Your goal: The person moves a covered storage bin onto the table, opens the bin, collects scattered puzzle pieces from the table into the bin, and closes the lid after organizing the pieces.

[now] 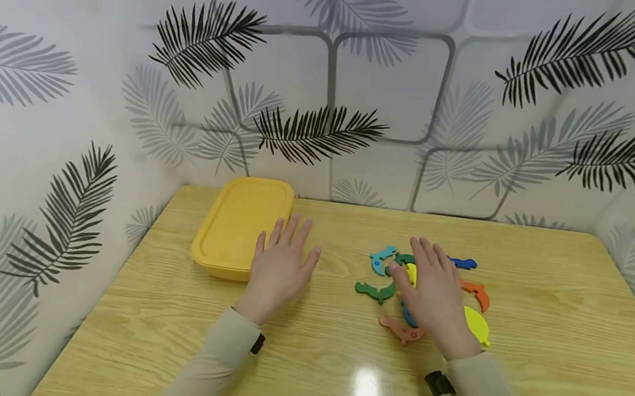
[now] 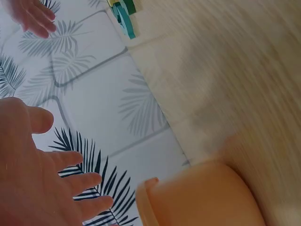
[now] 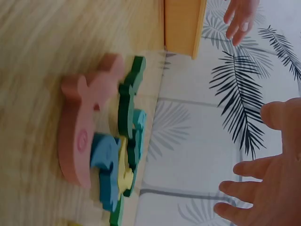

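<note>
My left hand [image 1: 281,269], fingers spread, is held beside the right edge of a yellow plastic box [image 1: 243,222] with its lid on. My right hand [image 1: 438,295] hovers over a loose group of thick, flat animal-shaped pieces, holding nothing. Around it show a pink piece [image 1: 401,330], a green piece [image 1: 375,291], a light blue piece [image 1: 383,259], a dark blue piece [image 1: 466,264], an orange piece [image 1: 478,294] and a yellow piece [image 1: 477,325]. The hand hides parts of several pieces. In the right wrist view, a blue piece [image 3: 107,150] lies against the pink one.
The wood-grain table [image 1: 312,336] runs back to a wall [image 1: 390,88] patterned with leaves. The box stands at the back left and the pieces lie right of the middle. Black bands [image 1: 440,383] show at both sleeve cuffs.
</note>
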### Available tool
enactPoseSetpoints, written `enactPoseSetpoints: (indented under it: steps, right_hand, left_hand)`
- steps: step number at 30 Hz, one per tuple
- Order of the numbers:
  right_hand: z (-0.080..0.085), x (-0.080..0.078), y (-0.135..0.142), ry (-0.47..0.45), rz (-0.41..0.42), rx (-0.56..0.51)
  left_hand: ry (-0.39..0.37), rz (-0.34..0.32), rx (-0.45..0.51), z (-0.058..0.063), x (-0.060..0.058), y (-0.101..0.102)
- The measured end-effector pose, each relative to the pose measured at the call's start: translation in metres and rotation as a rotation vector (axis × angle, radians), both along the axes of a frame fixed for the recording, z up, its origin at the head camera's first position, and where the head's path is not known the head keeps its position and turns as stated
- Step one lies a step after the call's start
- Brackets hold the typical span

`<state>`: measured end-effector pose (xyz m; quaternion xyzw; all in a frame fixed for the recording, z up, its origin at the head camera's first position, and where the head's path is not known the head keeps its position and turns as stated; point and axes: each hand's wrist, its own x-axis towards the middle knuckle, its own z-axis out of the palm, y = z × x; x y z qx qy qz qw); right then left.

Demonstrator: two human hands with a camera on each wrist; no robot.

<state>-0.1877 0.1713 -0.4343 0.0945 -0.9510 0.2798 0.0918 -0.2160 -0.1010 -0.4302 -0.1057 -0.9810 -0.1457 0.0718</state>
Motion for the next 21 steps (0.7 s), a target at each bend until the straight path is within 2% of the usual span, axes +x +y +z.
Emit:
enactPoseSetpoints:
  steps: [6, 11, 17, 21]
  right_hand:
    - [-0.007, 0.001, -0.016, 0.062, 0.037, -0.028]
    - [-0.007, 0.000, -0.032, 0.087, 0.087, -0.038]
    - [-0.009, -0.006, -0.051, 0.075, 0.133, -0.061]
    - [-0.010, -0.011, -0.064, 0.105, 0.156, -0.040]
  left_hand:
    - [0.021, 0.007, 0.037, -0.001, 0.004, -0.021]
    - [0.035, 0.043, 0.053, -0.002, 0.003, -0.042]
    - [0.047, 0.091, 0.073, -0.006, 0.002, -0.065]
    - [0.060, 0.116, 0.070, -0.008, -0.001, -0.080]
